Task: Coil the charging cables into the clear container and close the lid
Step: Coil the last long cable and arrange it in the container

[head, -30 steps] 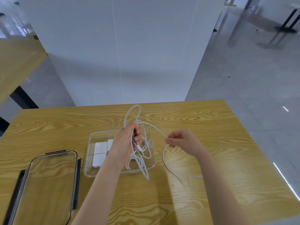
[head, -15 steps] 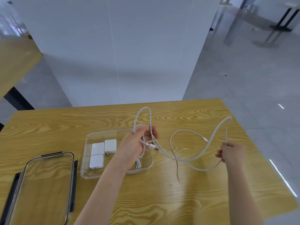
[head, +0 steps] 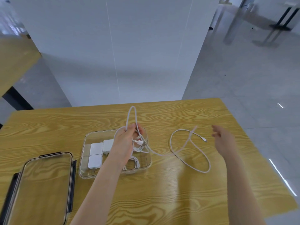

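Note:
A clear container [head: 84,161] sits mid-table with three white charger blocks [head: 96,153] and a coiled white cable [head: 135,164] inside. Over its right half my left hand [head: 126,140] is shut on several loops of a white charging cable [head: 181,149]. One loop stands up above my fingers. The cable's free length lies in a loose loop on the table to the right, its plug end near my right hand. My right hand [head: 223,138] hovers open beside that loop, touching nothing. The clear lid [head: 43,185] with black latches lies flat at the left front.
The wooden table [head: 178,192] ends close on the right, with grey floor beyond. A white pillar [head: 113,54] stands right behind the far edge. Another wooden table [head: 13,62] is at the far left.
My right hand has let go of the cable, and the free length has dropped onto the table in a loop. The left hand keeps its coil over the container.

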Motion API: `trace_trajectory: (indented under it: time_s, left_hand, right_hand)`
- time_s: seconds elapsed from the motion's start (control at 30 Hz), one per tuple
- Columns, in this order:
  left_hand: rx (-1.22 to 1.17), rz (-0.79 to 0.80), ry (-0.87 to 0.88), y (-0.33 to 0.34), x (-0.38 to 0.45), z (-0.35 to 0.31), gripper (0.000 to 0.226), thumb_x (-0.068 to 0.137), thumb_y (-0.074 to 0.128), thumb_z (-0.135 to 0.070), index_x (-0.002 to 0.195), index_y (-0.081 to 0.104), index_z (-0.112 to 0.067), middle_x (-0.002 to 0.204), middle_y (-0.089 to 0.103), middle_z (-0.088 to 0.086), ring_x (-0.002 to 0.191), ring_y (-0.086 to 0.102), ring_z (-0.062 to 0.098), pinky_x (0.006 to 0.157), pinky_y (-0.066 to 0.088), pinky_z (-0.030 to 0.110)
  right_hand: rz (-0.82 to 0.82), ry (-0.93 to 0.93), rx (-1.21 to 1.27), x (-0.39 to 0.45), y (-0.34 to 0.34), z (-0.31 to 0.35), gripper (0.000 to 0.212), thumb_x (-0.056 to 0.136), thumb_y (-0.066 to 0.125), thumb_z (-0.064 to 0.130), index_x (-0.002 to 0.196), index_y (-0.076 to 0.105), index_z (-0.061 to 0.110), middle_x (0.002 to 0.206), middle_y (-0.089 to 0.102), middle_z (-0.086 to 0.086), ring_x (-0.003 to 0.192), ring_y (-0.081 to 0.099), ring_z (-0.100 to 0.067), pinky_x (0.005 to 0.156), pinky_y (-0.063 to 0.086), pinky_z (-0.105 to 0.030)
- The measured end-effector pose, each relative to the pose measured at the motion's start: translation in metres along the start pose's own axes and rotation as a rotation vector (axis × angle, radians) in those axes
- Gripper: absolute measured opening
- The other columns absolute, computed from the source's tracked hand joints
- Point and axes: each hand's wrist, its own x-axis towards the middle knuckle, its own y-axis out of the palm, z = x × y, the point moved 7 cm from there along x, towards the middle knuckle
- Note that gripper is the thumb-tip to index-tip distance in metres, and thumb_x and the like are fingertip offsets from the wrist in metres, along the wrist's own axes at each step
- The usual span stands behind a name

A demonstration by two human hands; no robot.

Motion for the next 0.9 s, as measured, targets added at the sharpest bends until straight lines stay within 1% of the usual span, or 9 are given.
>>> trace_trajectory:
  time_s: [0.07,0.13,0.27,0.37,0.47,0.57,0.67,0.77,0.9]
  left_hand:
    - [0.04,-0.003,0.001,0.002,0.001,0.001,0.032,0.099,0.039,-0.017,0.077,0.06,-0.009,0.071,0.061,0.007,0.069,0.056,0.018,0.072,0.046,0.03]
    - [0.108,0.043,-0.02,0.012,-0.001,0.006,0.031,0.099,0.039,-0.022,0.08,0.06,-0.011,0.08,0.059,0.008,0.08,0.052,0.022,0.082,0.038,0.039]
    - [0.137,0.178,-0.077,0.045,-0.015,0.015,0.027,0.099,0.04,-0.024,0.1,0.062,-0.007,0.091,0.064,0.007,0.09,0.06,0.019,0.089,0.044,0.041]
    - [0.141,0.276,-0.09,0.057,-0.022,0.016,0.027,0.096,0.046,-0.02,0.108,0.062,-0.001,0.106,0.066,0.014,0.106,0.062,0.023,0.094,0.047,0.041]
    - [0.14,0.29,-0.101,0.046,-0.024,0.012,0.031,0.088,0.059,-0.02,0.117,0.058,-0.008,0.111,0.066,0.01,0.108,0.063,0.021,0.09,0.053,0.038]
    - [0.187,0.235,-0.067,0.026,-0.02,0.0,0.035,0.084,0.064,-0.029,0.115,0.061,-0.012,0.111,0.067,0.006,0.095,0.066,0.019,0.075,0.054,0.034]
    - [0.074,0.137,-0.041,0.004,-0.017,-0.013,0.024,0.089,0.054,-0.024,0.107,0.065,-0.01,0.105,0.069,0.008,0.068,0.062,0.017,0.052,0.044,0.024]
    - [0.085,0.076,-0.003,-0.015,-0.02,-0.019,0.024,0.095,0.045,-0.014,0.105,0.065,-0.009,0.104,0.07,0.016,0.043,0.046,0.01,0.038,0.027,0.017]
    - [0.213,0.109,0.061,-0.02,-0.028,-0.028,0.031,0.097,0.036,-0.01,0.11,0.061,-0.022,0.085,0.073,0.017,0.037,0.028,0.01,0.036,0.024,0.017]
  right_hand:
    - [-0.226,-0.013,0.332,-0.015,-0.025,0.033,0.033,0.092,0.039,0.0,0.113,0.062,0.009,0.108,0.067,-0.013,0.094,0.063,-0.021,0.092,0.045,-0.039]
    - [-0.285,-0.098,0.526,-0.036,-0.035,0.078,0.025,0.094,0.045,0.009,0.109,0.064,0.016,0.1,0.067,-0.002,0.087,0.061,-0.008,0.088,0.047,-0.027]
    - [0.302,-0.377,0.453,-0.067,0.015,0.165,0.035,0.09,0.059,0.02,0.124,0.055,0.028,0.118,0.06,0.014,0.106,0.056,0.001,0.089,0.042,-0.015]
    - [0.543,-0.401,0.522,-0.076,0.042,0.181,0.023,0.091,0.058,0.019,0.111,0.062,0.03,0.097,0.066,0.01,0.082,0.061,0.004,0.073,0.049,-0.014]
    - [0.38,-0.265,0.727,-0.061,0.03,0.167,0.015,0.09,0.058,0.01,0.089,0.069,0.021,0.065,0.062,0.009,0.058,0.057,-0.002,0.064,0.052,-0.018]
    - [0.143,-0.063,0.886,-0.037,0.008,0.133,0.009,0.089,0.061,0.013,0.089,0.069,0.015,0.044,0.049,0.011,0.041,0.042,-0.005,0.043,0.043,-0.019]
    - [-0.072,0.085,0.798,-0.012,-0.01,0.089,0.013,0.088,0.063,0.017,0.096,0.07,0.009,0.05,0.046,0.006,0.042,0.036,-0.008,0.045,0.036,-0.025]
    - [-0.209,0.136,0.371,0.002,-0.017,0.051,0.017,0.091,0.055,0.019,0.092,0.067,0.007,0.067,0.054,-0.006,0.063,0.048,-0.024,0.065,0.038,-0.034]
    - [-0.087,0.384,0.074,0.005,0.009,-0.013,0.026,0.09,0.043,0.003,0.092,0.065,-0.012,0.088,0.062,-0.03,0.085,0.06,-0.041,0.07,0.042,-0.04]
